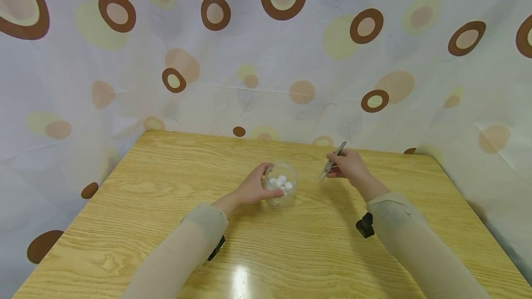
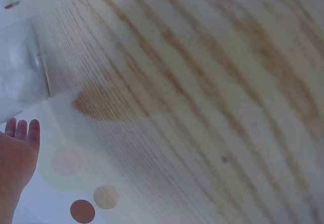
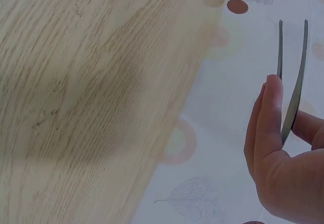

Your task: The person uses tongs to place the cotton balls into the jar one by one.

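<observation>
A clear round jar [image 1: 281, 200] stands on the wooden table, with several white cotton balls [image 1: 281, 181] inside. My left hand [image 1: 254, 187] grips the jar from its left side, the thumb across the near wall and the fingers at the far side. In the left wrist view the jar [image 2: 23, 70] shows only in part at the edge. To the right of the jar, my right hand [image 1: 348, 166] pinches metal tweezers [image 1: 332, 161] above the table. The right wrist view shows the tweezers [image 3: 296, 90] with their two tips apart and nothing between them.
The wooden table [image 1: 145, 183] reaches back to a hanging sheet [image 1: 266, 59] with brown and yellow circles. Both forearms wear pale sleeves [image 1: 399, 218], with a small black device [image 1: 365, 225] under the right wrist.
</observation>
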The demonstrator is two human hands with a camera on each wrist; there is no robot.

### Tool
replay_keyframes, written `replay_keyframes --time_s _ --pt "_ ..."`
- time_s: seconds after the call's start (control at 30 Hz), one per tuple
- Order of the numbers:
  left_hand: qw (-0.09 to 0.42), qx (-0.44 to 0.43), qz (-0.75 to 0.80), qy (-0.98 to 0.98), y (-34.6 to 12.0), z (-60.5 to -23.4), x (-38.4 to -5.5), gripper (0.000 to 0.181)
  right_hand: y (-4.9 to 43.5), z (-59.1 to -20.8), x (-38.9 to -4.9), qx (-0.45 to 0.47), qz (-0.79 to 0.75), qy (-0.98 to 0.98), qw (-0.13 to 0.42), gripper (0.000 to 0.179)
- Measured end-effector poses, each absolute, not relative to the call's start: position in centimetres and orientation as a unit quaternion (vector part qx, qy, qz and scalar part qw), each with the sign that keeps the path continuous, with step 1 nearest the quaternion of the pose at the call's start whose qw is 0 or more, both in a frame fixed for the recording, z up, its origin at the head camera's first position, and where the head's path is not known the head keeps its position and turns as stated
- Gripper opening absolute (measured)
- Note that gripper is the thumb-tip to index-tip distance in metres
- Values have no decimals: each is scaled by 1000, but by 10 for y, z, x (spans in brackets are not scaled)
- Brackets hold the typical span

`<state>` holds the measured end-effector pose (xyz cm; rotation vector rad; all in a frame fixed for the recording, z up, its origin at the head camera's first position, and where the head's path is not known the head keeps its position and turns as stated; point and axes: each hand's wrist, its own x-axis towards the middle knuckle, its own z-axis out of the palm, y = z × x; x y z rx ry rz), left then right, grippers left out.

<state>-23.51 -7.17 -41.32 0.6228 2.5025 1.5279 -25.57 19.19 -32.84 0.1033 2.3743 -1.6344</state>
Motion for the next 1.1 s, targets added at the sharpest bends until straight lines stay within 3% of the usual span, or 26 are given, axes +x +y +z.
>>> replay_keyframes --time_s 0.37,0.63,1.1 --pt "74 198 508 835 -70 -413 -235 80 199 -342 -264 49 -484 866 119 47" --pt "74 191 505 839 -69 -413 -235 81 193 -361 -263 12 -374 922 103 35" --pt "74 196 499 841 -69 -411 -234 82 185 -394 -256 -1 -302 945 126 18"
